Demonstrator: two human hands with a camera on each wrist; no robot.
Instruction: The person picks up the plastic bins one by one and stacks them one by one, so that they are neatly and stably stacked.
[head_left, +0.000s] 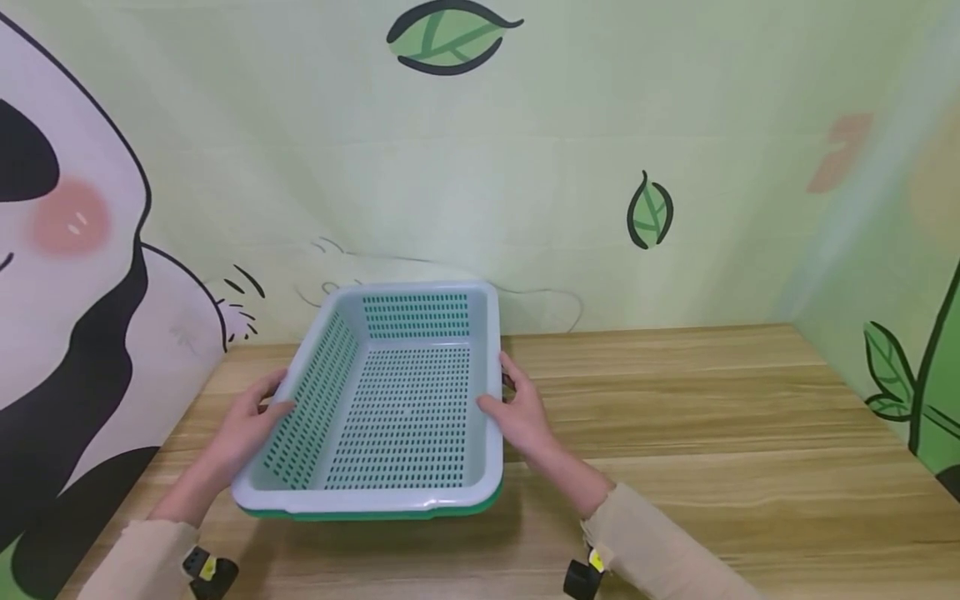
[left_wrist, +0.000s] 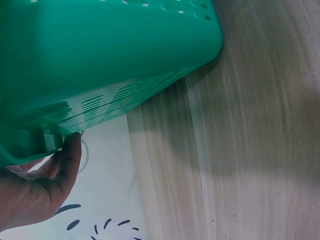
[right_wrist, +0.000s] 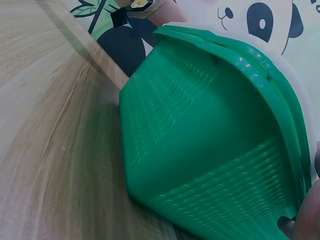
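A pale bluish-white plastic basket point(head_left: 367, 498) with slotted sides and floor is nested in green slotted basketry, whose outer green basket point(right_wrist: 215, 120) shows in both wrist views. Two green rims seem to lie under the pale one in the right wrist view. My left hand point(head_left: 251, 421) grips the stack's left rim, thumb on top and fingers underneath. On the opposite side, my right hand point(head_left: 525, 412) holds the right rim in the same way. The stack tilts towards me, and a shadow lies on the table below its near edge. Nothing shows inside the pale basket.
The wood-grain table point(head_left: 675, 442) extends to the right of the stack. Behind it hangs a pale green backdrop point(head_left: 555, 167) printed with leaves and a panda. Small black cameras, such as the left wrist camera point(head_left: 212, 575), sit at both sleeve cuffs.
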